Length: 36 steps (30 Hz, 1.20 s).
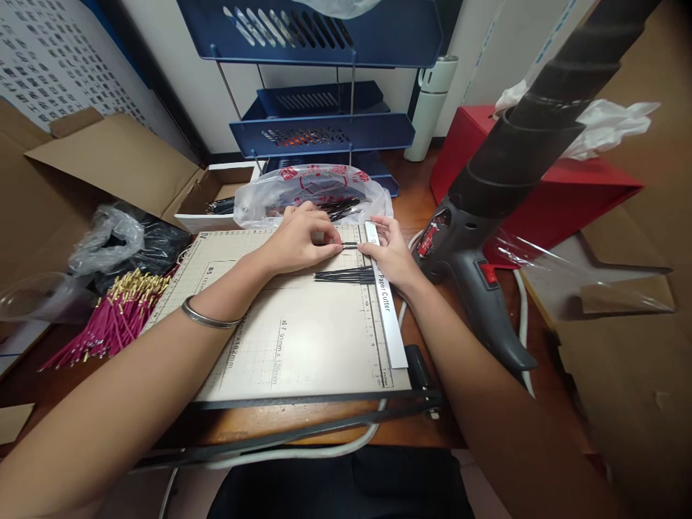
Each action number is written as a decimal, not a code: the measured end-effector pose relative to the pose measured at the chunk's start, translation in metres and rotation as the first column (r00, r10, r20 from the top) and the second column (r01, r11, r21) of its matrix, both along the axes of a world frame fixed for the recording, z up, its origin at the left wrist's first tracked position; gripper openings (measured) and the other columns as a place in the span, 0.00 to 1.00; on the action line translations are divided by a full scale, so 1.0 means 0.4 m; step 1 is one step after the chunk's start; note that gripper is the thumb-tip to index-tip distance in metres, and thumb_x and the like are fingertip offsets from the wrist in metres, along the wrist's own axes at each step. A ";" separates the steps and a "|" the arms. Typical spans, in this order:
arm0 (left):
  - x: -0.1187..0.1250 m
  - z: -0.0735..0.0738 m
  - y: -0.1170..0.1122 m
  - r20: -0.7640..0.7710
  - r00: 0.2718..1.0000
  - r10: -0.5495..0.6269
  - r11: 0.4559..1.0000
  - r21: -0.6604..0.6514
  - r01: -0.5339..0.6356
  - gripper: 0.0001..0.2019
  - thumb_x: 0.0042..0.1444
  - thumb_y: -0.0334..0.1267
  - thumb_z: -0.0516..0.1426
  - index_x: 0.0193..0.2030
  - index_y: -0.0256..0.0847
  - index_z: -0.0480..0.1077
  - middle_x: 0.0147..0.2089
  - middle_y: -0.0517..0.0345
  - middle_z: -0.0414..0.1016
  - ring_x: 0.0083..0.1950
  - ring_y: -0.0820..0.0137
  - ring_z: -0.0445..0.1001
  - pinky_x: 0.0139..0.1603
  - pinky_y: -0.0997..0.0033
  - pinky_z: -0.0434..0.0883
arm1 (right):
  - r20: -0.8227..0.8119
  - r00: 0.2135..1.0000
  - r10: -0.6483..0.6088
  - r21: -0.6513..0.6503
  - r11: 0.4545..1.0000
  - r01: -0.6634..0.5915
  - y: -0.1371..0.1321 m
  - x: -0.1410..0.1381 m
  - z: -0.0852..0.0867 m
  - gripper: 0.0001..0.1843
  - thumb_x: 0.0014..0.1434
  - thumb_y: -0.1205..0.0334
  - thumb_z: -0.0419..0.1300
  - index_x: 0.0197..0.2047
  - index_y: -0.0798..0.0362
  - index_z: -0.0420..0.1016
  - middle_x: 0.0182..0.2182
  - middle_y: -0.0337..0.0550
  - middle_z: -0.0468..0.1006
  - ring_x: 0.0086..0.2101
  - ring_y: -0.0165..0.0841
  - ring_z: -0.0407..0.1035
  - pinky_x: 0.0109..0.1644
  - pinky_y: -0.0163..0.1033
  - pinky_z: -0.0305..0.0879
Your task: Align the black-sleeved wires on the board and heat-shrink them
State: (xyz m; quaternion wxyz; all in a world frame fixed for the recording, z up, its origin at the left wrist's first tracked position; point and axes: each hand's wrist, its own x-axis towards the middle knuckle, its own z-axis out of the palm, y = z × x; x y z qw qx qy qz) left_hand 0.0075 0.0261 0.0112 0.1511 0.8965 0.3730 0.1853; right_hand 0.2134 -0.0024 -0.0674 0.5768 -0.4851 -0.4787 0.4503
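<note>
Along the near edge of the table (pixel 238 425), a dark arm (pixel 303 434) was set across, with a pale cable (pixel 303 455) looped close by; were that arm shifted, the cable might be snagged. Above it, the paper cutter board (pixel 318 335) was laid out, its right edge lined by a white strip (pixel 393 328). Toward the board's far right corner, a bundle of black rods (pixel 340 275) was fanned loosely, its right ends met by the white strip; its alignment could be spoiled if it were brushed by the right wrist.

Just beyond, nearer the board's far edge, a short dark piece (pixel 350 246) was pinched by the left hand (pixel 296 238). Its other end was met by the thumb of the right hand (pixel 393 252), whose fingers were curled over the white strip; whether it was gripped there could not be told. Being so slim, it could be slipped or set askew by uneven pressure, and fingertips might be nicked at the cutter's edge.

Past the far edge, slim black pieces were held in a clear bag (pixel 259 205) printed in red. At its left, similar dark pieces were contained in a white-sided box (pixel 208 225). Behind, something orange was glimpsed in a blue rack (pixel 324 133).
</note>
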 end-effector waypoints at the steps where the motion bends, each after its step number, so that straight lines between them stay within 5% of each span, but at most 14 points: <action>1: 0.000 0.000 0.000 -0.002 1.000 -0.001 1.000 0.000 0.001 0.13 0.60 0.47 0.61 0.33 0.43 0.82 0.38 0.52 0.79 0.50 0.55 0.66 0.63 0.44 0.57 | -0.002 1.000 -0.001 0.000 1.000 0.001 0.000 0.000 0.000 0.35 0.44 0.62 0.67 0.56 0.44 0.62 0.62 0.49 0.74 0.64 0.44 0.71 0.79 0.59 0.59; 15: 0.001 -0.004 0.000 0.024 1.000 -0.002 1.000 0.000 0.002 0.12 0.60 0.46 0.61 0.33 0.43 0.81 0.38 0.53 0.81 0.49 0.57 0.67 0.63 0.45 0.56 | -0.015 1.000 0.003 -0.050 0.999 -0.004 -0.002 0.002 0.011 0.36 0.42 0.60 0.67 0.55 0.43 0.61 0.61 0.48 0.74 0.64 0.47 0.71 0.78 0.63 0.58; 25: 0.028 0.015 -0.047 0.034 0.995 -0.097 0.995 -0.019 0.098 0.11 0.61 0.47 0.63 0.35 0.44 0.82 0.41 0.53 0.84 0.52 0.55 0.68 0.62 0.48 0.55 | -0.170 0.984 0.061 -0.078 0.994 -0.075 -0.024 0.005 0.017 0.45 0.43 0.58 0.66 0.65 0.39 0.56 0.72 0.48 0.67 0.71 0.49 0.66 0.78 0.69 0.57; 36: 0.008 -0.002 -0.016 0.008 0.999 0.031 0.998 0.056 -0.031 0.09 0.61 0.44 0.63 0.35 0.44 0.82 0.40 0.53 0.81 0.51 0.55 0.68 0.63 0.43 0.53 | -0.084 0.995 0.053 -0.096 0.994 -0.061 -0.027 -0.001 0.023 0.47 0.43 0.58 0.68 0.65 0.43 0.54 0.70 0.53 0.68 0.69 0.46 0.68 0.80 0.61 0.57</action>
